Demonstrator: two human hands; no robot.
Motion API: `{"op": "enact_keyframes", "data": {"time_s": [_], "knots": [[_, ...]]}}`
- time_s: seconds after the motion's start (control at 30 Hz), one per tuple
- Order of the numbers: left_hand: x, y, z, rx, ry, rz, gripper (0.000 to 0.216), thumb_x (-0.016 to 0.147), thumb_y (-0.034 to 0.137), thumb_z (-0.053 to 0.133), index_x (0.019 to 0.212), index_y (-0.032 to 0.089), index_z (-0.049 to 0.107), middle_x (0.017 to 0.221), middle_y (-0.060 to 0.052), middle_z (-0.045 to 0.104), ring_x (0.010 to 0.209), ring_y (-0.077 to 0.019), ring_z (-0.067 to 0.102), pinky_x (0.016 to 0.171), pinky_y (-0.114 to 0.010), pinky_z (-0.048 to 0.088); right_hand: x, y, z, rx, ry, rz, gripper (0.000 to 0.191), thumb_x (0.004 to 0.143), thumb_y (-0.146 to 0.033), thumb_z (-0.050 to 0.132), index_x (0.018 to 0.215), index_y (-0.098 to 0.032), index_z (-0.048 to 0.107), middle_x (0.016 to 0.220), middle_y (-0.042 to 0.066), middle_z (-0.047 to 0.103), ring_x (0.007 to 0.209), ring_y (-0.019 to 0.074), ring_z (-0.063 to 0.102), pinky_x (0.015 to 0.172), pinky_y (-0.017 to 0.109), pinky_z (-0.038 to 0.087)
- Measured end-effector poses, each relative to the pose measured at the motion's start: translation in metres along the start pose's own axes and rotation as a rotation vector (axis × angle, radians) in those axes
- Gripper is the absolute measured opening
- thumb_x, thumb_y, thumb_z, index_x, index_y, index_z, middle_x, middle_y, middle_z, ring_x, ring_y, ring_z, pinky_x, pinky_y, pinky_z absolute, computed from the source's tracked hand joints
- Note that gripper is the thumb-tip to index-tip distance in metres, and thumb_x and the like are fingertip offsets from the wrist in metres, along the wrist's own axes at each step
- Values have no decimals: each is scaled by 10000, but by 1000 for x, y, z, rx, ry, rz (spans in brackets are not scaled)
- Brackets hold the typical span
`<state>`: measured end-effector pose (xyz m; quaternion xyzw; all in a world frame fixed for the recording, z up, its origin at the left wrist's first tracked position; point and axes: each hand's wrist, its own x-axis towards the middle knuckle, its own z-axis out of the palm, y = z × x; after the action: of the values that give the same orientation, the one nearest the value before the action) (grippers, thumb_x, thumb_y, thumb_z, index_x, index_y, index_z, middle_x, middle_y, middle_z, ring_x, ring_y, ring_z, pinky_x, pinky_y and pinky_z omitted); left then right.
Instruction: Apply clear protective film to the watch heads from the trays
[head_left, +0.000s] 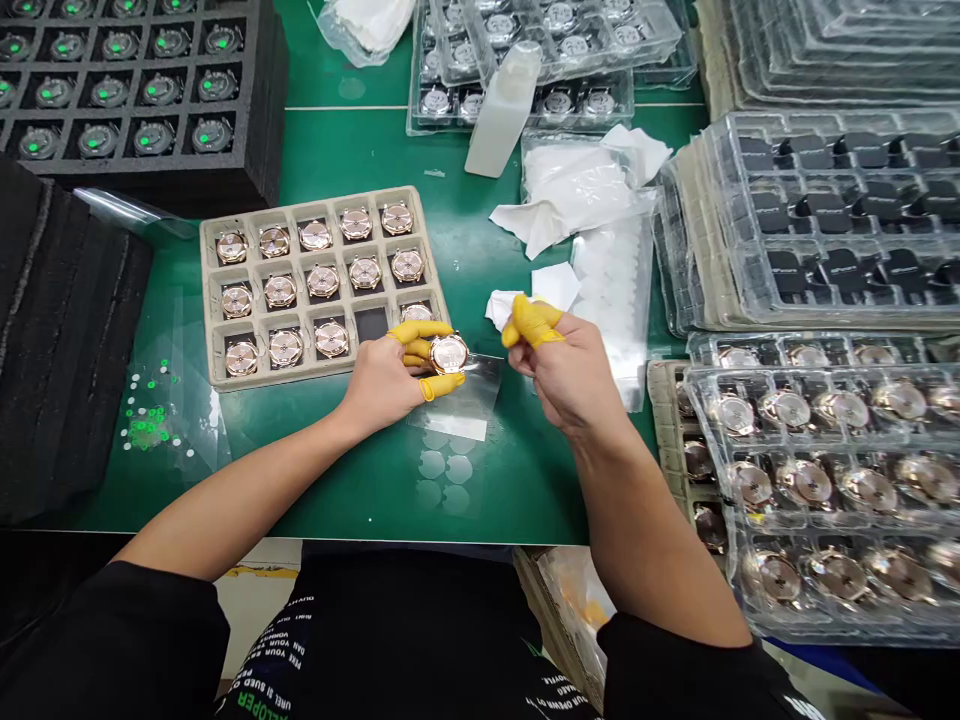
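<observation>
My left hand (386,375), in yellow finger cots, grips a rose-gold watch head (448,354) between thumb and fingers, its round face turned up. Just behind that hand lies a beige compartment tray (315,377) with rows of similar watch heads; one front-row compartment shows its dark bottom. To the right, my right hand (562,365) is closed, with yellow-cotted thumb and finger pinched together. White wipes (555,285) show right behind its fingertips; whether the pinch holds one is hidden. Below the watch head lies a clear film sheet (450,470) with round stickers.
Black foam trays (262,130) of watch parts stand at the left. A white bottle (502,115) and bagged wipes (577,180) are at the back. Stacked clear plastic trays (825,400) line the right side. Small green and white dots (150,425) lie on film at left.
</observation>
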<state>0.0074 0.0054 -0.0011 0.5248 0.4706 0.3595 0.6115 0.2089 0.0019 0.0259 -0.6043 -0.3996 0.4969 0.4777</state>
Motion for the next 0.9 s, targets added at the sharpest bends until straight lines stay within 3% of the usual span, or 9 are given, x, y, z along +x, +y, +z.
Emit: {"op": "enact_keyframes", "data": {"time_s": [0.1, 0.17, 0.3, 0.37, 0.53, 0.67, 0.8, 0.9], "knots": [[0, 2, 0, -2, 8, 4, 611, 628, 281, 937, 1199, 176, 744, 984, -61, 829, 901, -200, 811, 920, -346, 676, -3, -4, 5, 43, -51, 92, 468, 654, -518, 930, 952, -244, 695, 911, 4, 638, 509, 54, 472, 373, 223, 208], [0, 2, 0, 3, 16, 14, 591, 633, 274, 931, 1187, 176, 748, 983, -61, 829, 890, -195, 809, 899, -333, 676, -6, -6, 9, 34, -105, 150, 483, 632, -468, 937, 988, -240, 703, 936, 12, 683, 494, 62, 533, 331, 213, 226], [0, 0, -2, -9, 2, 37, 618, 606, 227, 929, 1193, 172, 742, 904, -40, 816, 811, -183, 796, 789, -284, 669, -12, 0, 19, -8, -266, 249, 431, 589, -384, 958, 887, -195, 710, 637, -20, 652, 454, 101, 564, 355, 206, 388], [0, -1, -3, -19, -11, 35, 648, 585, 215, 937, 1199, 164, 734, 874, -36, 812, 786, -184, 792, 764, -277, 663, -14, 6, 26, 16, -285, 244, 433, 556, -358, 965, 875, -178, 734, 578, -29, 640, 422, 94, 531, 359, 210, 408], [-1, -1, -2, -20, -14, 47, 616, 627, 262, 926, 1201, 147, 734, 893, -50, 813, 804, -178, 786, 779, -276, 657, -17, 12, 38, 128, -143, 195, 367, 592, -453, 930, 699, -167, 726, 480, -17, 590, 367, 85, 478, 336, 210, 358], [-1, 0, -2, 17, -18, 65, 581, 672, 299, 903, 1214, 164, 746, 917, -43, 809, 815, -164, 775, 804, -280, 660, -14, 11, 36, 147, -114, 217, 495, 629, -599, 900, 571, -189, 629, 458, 9, 572, 358, 93, 474, 337, 228, 346], [0, -1, -2, 31, -24, 79, 592, 677, 295, 908, 1232, 175, 740, 993, -54, 820, 874, -177, 785, 839, -294, 665, -10, 10, 29, 127, -213, 239, 608, 667, -781, 826, 712, -200, 654, 497, -8, 573, 374, 99, 469, 343, 243, 352], [1, -3, -1, 43, -32, 95, 590, 677, 270, 906, 1236, 189, 738, 973, -41, 822, 877, -186, 797, 867, -311, 669, -10, 6, 25, 82, -224, 164, 616, 616, -679, 927, 951, -205, 720, 628, -37, 617, 425, 60, 428, 379, 223, 303]]}}
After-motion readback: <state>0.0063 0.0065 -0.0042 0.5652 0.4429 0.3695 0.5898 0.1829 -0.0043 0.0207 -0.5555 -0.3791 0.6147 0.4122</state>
